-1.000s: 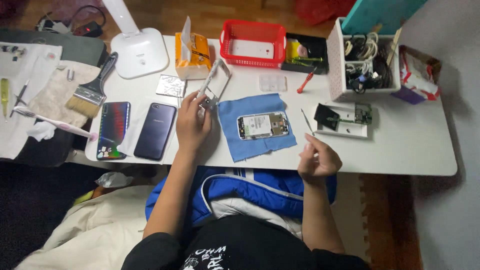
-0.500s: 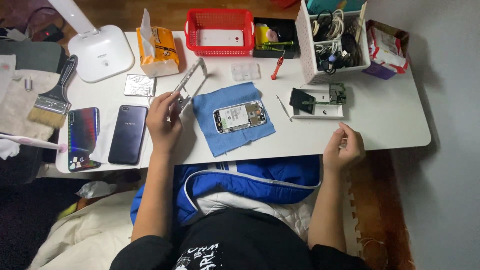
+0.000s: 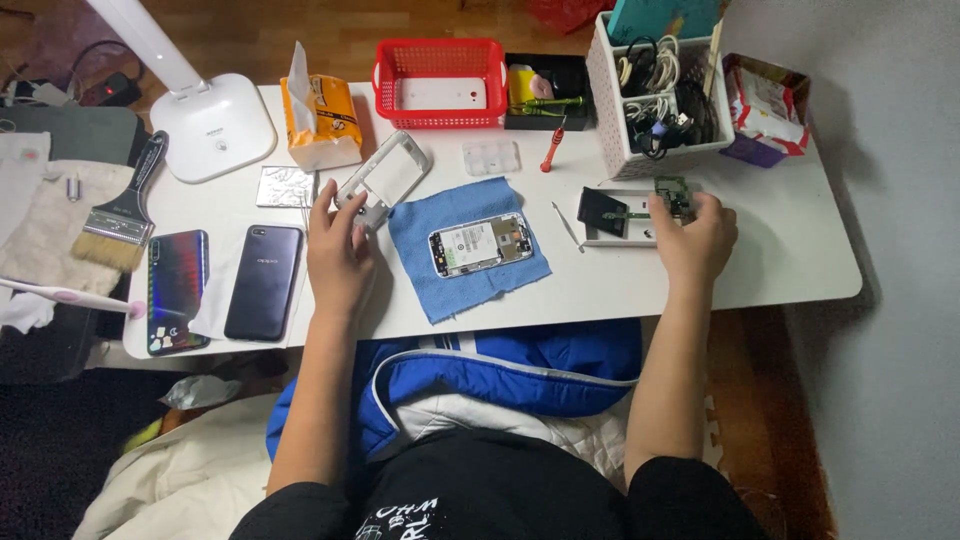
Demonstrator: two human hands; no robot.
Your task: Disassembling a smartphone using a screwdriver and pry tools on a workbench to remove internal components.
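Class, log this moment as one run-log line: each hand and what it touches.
left hand: on white phone frame | right hand: at green circuit board over small tray | opened phone: on blue cloth

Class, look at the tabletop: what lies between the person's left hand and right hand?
In the head view, between the left hand and right hand lie a blue cloth bearing an opened phone, then a thin white tool.

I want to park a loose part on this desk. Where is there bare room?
Bare white table lies right of the right hand toward the corner, and along the near edge below the blue cloth. The back row, from the tissue box to the white basket, is crowded.
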